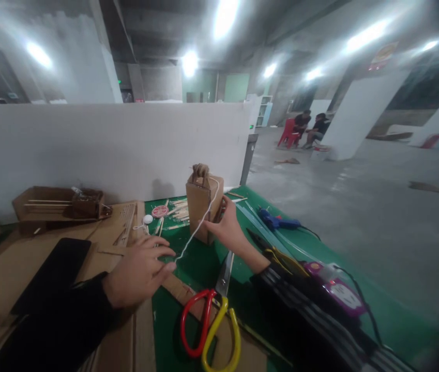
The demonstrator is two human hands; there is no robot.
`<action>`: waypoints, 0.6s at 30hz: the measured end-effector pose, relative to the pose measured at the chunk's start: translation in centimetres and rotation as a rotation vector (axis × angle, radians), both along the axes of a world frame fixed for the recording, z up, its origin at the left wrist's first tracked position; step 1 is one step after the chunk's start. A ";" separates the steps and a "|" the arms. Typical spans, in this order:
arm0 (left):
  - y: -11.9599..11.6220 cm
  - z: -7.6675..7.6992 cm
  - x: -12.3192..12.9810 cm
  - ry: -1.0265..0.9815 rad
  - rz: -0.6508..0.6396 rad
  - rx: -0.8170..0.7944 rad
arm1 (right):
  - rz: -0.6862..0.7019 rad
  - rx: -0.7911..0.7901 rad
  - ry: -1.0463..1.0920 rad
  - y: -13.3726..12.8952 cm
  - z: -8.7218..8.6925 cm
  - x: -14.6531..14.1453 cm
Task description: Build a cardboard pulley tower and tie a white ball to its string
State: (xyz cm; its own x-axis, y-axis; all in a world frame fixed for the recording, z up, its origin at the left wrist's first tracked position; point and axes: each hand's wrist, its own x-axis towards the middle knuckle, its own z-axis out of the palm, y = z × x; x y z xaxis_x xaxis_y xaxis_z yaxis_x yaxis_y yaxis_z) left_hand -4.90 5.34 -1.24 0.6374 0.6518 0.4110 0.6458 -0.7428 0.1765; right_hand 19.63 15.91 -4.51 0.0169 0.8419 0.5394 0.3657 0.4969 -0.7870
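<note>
A tall cardboard box (198, 209) with a rolled cardboard piece (200, 171) on top stands on the green table. My right hand (229, 225) grips its right side, thumb in front and fingers partly hidden behind. White string (194, 235) runs from the top of the box down to the thumb tip of my left hand (141, 268). That hand's thumb and forefinger are close together at the string's end, while its other fingers are stretched out. Scissors (214, 299) with one red and one yellow handle lie in front of the box.
Wooden sticks (180, 211), a pink wheel (160, 211) and a white string ball (148, 219) lie behind my left hand. To the right are a blue glue gun (277, 221), yellow-handled pliers (287, 261) and a purple power strip (337, 292). Cardboard sheets (114, 237) cover the left side.
</note>
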 end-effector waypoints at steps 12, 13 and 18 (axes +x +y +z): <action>3.6 2.3 7.2 -0.039 0.567 0.188 | -0.376 0.210 -0.415 -4.4 -0.3 -2.8; 3.7 2.2 7.4 -0.025 0.574 0.216 | -0.395 0.217 -0.416 -4.4 -0.4 -3.0; 3.1 2.2 7.2 0.004 0.511 0.267 | -0.417 0.224 -0.442 -4.3 -0.5 -3.0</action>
State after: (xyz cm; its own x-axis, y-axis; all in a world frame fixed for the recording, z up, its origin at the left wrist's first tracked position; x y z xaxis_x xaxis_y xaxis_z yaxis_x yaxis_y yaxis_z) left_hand 2.28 8.46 0.95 0.2703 0.7512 0.6022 0.9348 -0.3544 0.0224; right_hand 16.63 11.60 -5.02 0.0544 0.6790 0.7321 0.8291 0.3779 -0.4120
